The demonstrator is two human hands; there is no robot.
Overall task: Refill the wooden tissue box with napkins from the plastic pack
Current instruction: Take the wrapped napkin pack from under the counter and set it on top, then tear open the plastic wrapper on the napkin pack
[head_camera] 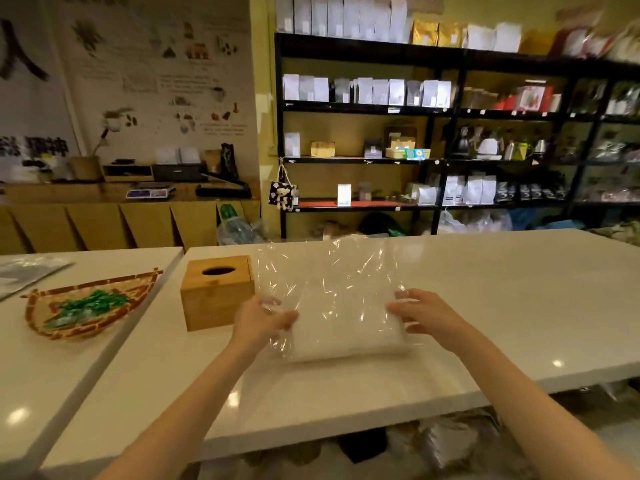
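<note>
Clear plastic pack (332, 299) of white napkins (348, 336) lies on the white table (485, 306), just right of the bamboo tissue box (217, 292). The left hand (265, 322) and right hand (420, 315) clasp its near corners, fingers curled into the film, probably steadying it for opening.

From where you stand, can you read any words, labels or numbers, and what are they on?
"神": large dark character on the wall poster; its neighbours are cut off or blurred.
Small print on the poster: too blurred.
Labels on the shelf bags: too small.
Plastic pack, wooden tissue box: no text visible.
</note>
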